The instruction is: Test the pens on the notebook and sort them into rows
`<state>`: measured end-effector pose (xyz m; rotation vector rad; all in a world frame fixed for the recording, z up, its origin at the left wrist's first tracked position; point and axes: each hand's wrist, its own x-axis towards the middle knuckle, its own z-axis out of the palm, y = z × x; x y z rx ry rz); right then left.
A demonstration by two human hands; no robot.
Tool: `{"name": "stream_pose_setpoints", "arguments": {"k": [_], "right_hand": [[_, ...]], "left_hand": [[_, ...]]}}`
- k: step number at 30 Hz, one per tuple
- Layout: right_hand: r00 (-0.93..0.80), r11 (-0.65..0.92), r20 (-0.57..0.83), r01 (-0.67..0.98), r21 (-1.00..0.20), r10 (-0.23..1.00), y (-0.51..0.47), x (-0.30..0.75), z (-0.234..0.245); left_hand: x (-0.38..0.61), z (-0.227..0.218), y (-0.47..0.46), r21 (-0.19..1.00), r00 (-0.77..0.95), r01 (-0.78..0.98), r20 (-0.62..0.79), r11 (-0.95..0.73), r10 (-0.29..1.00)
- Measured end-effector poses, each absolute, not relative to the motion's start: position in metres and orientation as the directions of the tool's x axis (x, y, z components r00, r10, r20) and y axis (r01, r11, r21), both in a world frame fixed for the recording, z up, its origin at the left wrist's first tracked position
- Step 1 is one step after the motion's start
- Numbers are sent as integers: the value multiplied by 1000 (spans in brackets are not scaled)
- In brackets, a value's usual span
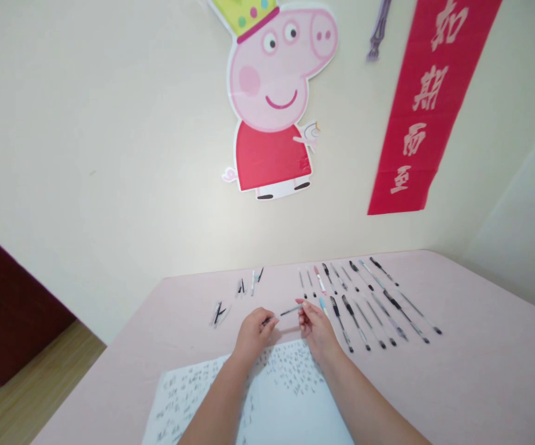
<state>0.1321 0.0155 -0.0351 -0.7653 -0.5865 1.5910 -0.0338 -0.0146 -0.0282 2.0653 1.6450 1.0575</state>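
Above the top edge of an open notebook (299, 414) with handwriting, my two hands face each other. My right hand (317, 330) pinches a slim pen (291, 309), whose thin dark end points left toward the other hand. The fingers of my left hand (252, 337) are closed around a short dark piece (266, 321); it looks like part of a pen, but the fingers hide most of it. A small gap separates that piece from the pen. Just right of my right hand lies a pen with a light blue end (323, 304).
Two rows of pens, including a black-gripped pen (341, 322), lie on the pink table (123, 371) to the right. Small groups of pen parts (219, 314) lie to the left. Behind the table is a wall with a cartoon pig cutout (272, 154) and a red banner (411, 161).
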Motion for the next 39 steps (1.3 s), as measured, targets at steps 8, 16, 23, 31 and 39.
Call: {"name": "stream_pose_setpoints", "arguments": {"k": [8, 16, 23, 31, 39], "right_hand": [[-69, -151, -140, -637, -756, 988, 15, 131, -34], [-40, -152, -170, -676, -721, 985, 22, 132, -46], [-67, -166, -166, -690, -705, 984, 22, 130, -45], [-95, -187, -165, -640, -745, 982, 20, 129, -45], [-156, -245, -189, -665, -706, 969, 17, 130, -39]], "left_hand": [[-36, -26, -15, 617, 54, 715, 420, -329, 906], [-27, -20, -15, 758, 48, 559, 376, -337, 925], [-13, -4, -25, 902, 183, 332, 227, -277, 957], [-13, -13, -23, 937, 199, 270, 172, -222, 965], [-12, -14, -22, 937, 184, 267, 181, -227, 966]]}}
